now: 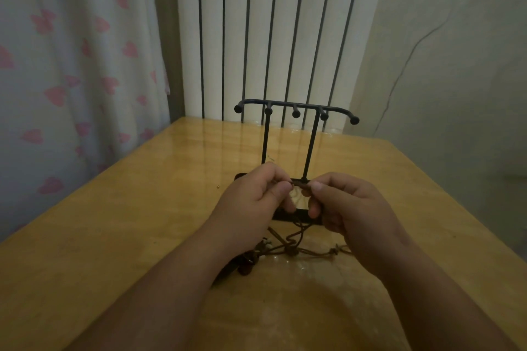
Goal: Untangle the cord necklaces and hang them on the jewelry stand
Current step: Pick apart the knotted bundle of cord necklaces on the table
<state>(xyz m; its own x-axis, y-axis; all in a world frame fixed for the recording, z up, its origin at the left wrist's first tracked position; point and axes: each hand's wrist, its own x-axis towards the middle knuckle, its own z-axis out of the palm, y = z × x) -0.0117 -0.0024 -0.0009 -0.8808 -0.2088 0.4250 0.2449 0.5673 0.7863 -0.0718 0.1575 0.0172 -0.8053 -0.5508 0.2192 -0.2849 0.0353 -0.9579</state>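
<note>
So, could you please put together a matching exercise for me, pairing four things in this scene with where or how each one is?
Things:
1. jewelry stand
2. cord necklaces
3. curtain
4. radiator

States:
A. hangs at the left, pale with pink shapes
B. stands upright on the table, pegs bare
C. one stretch pinched between the left hand and the right hand, the rest lying tangled on the table
D. white vertical ribs behind the table

Pairs: 1-B, 2-C, 3-A, 4-D.
</note>
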